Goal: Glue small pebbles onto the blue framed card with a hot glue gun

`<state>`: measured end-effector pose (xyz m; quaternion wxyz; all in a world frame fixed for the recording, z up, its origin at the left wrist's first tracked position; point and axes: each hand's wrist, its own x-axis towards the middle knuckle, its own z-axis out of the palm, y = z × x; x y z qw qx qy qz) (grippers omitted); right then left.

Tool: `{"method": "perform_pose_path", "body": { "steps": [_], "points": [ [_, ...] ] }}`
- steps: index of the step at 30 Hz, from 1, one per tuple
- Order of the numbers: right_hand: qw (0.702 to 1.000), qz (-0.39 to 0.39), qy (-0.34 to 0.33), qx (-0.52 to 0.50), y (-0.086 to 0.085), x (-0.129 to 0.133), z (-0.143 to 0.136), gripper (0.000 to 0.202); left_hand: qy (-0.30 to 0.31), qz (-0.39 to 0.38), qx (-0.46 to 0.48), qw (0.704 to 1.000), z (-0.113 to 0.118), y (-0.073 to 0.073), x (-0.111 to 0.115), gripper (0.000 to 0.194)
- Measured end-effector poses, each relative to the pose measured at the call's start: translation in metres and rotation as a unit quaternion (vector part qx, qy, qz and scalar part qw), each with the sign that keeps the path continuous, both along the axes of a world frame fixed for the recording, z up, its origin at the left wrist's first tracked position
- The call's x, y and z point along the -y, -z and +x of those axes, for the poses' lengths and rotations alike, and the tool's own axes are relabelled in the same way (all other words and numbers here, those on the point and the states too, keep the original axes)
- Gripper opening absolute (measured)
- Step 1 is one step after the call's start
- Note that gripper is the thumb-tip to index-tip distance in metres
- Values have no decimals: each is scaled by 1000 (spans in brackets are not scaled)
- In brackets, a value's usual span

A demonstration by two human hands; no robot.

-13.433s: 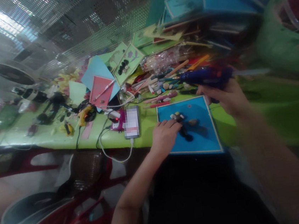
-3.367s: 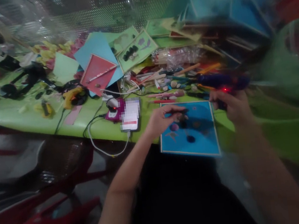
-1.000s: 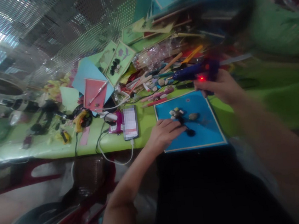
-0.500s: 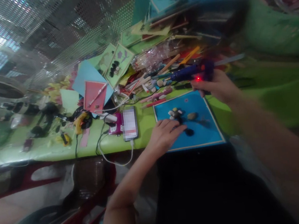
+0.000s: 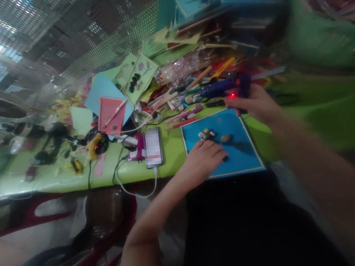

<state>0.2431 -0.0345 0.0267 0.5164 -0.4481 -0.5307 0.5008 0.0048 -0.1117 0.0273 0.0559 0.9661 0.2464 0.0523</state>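
My right hand (image 5: 257, 103) is wrapped round the handle of a dark blue-purple glue gun (image 5: 223, 88), which shows a small red light and points left above the blue board. My left hand (image 5: 205, 157) rests over the pale-rimmed blue board (image 5: 246, 159). Its bent fingertips close on a black pebble (image 5: 225, 158), mostly covered by the fingers. Just beyond those fingers sits a cluster of white, grey and yellowish pebbles (image 5: 206, 134). A grey-brown pebble (image 5: 226, 138) lies to the right of the cluster.
A phone (image 5: 153, 148) on a white cable lies to the left, beside a magenta power block (image 5: 136, 151). Farther left is a yellow glue gun (image 5: 94, 146). Pens, sticks and framed pebble pictures (image 5: 141, 77) crowd the back; a green bucket (image 5: 329, 36) stands right.
My left hand has moved right across the board, and its fingers now cover most of the black pebble. My right hand keeps the glue gun in nearly the same place.
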Motion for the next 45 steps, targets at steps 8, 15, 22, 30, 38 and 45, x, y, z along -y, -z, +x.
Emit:
{"method": "perform_pose_path", "body": {
  "steps": [8, 15, 22, 30, 38, 45],
  "points": [
    [1000, -7, -2, -8, 3, -1, 0, 40, -30, -36, 31, 998, 1, 12, -1, 25],
    [1000, -10, 2, -12, 2, -1, 0, 37, -41, -55, 38, 997, 1, 12, -1, 27],
    [1000, -14, 7, -10, 2, -2, 0, 39, -130, -280, 242, 920, 1, 18, -6, 21],
    [999, -42, -6, -8, -9, 8, 1, 36, -289, -571, 564, 522, -1, 16, -28, 45],
    [998, -53, -38, 0, -12, 17, -1, 25, -301, -553, 664, 403, 2, 26, -55, 29],
    [996, -60, -50, 45, -13, 20, -6, 25, -318, -520, 669, 424, 1, 40, -67, 41]
  ]
}}
